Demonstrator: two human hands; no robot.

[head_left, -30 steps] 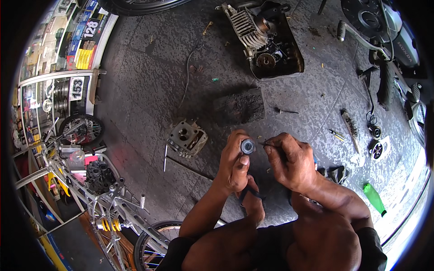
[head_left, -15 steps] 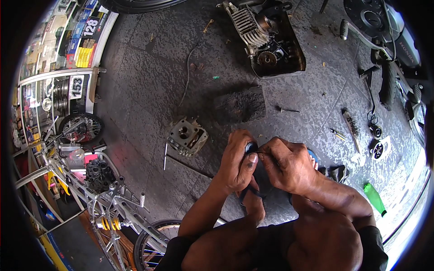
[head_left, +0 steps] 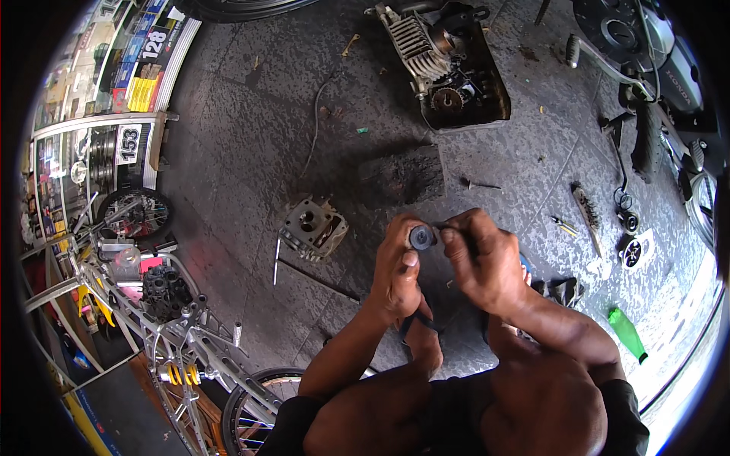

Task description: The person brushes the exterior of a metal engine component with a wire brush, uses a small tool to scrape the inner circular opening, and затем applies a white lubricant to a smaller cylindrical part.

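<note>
My left hand (head_left: 397, 266) is closed round a dark, round part (head_left: 420, 237), whose flat disc face with a smaller ring in its middle points up past the thumb. Beside it, my right hand (head_left: 487, 262) is closed in a pinch, thumb and forefinger next to the disc's edge. Something dark and thin shows at those fingertips, too small to name. Left of my hands an engine cylinder head (head_left: 319, 236) lies on the floor. A blackened block (head_left: 403, 176) is just beyond them, and a thin-stemmed engine valve (head_left: 481, 185) lies to its right.
An opened engine (head_left: 422, 49) stands in a dark tray (head_left: 498, 102) at the far side. On the right are a wire brush (head_left: 588, 215), a green bottle (head_left: 626, 334) and a motorcycle (head_left: 646, 68). A bare frame (head_left: 171, 342) and a metal rod (head_left: 319, 280) occupy the left.
The round part has turned in my left hand so its disc face shows upward. My left thumb has moved down off it, and the right fingers have shifted slightly.
</note>
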